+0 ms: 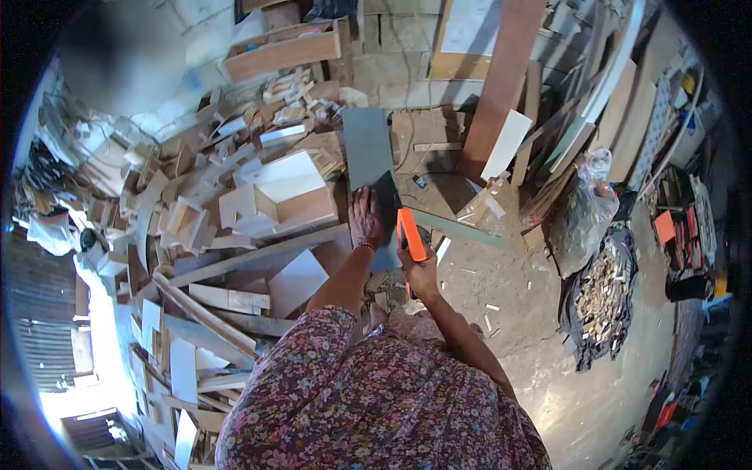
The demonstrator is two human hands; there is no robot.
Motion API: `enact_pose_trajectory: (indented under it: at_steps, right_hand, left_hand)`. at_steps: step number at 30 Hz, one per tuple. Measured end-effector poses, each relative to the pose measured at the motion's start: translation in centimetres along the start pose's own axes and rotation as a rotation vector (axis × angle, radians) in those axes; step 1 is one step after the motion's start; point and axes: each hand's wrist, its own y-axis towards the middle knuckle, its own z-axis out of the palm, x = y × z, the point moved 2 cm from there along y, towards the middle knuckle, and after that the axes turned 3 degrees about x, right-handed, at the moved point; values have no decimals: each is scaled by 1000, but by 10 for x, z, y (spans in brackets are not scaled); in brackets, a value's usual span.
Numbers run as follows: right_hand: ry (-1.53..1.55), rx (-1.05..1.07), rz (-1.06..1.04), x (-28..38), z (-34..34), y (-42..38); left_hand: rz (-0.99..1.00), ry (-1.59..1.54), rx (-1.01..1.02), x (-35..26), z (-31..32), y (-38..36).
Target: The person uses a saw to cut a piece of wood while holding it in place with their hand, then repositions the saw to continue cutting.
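Note:
A long grey-green board (pixel 366 145) lies lengthwise in front of me. My left hand (pixel 366 219) presses flat on it, fingers stretched forward, a bracelet at the wrist. Just right of the board, my right hand (pixel 421 272) is closed around the orange handle of what looks like a handsaw (pixel 411 235). Its blade is hard to make out against the dark shadow on the board. A narrow greenish strip (pixel 458 227) slants off to the right, beyond the orange handle.
Wood offcuts and a white-and-brown box piece (pixel 294 196) crowd the left. Tall planks, including a brown one (pixel 501 86), lean at the back right. A clear plastic bag (pixel 583 215) and a dark sack of wood scraps (pixel 603 301) sit on the right floor.

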Motion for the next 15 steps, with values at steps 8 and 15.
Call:
enact_pose_trajectory:
  at_steps: [8,15]
  right_hand:
    - [-77,0,-16,8,-1,-2]
    - [-128,-53,-185,9,-5,-6]
  left_hand:
    - [-104,49,247,-5,-3,16]
    - [25,44,66,-2,5,13]
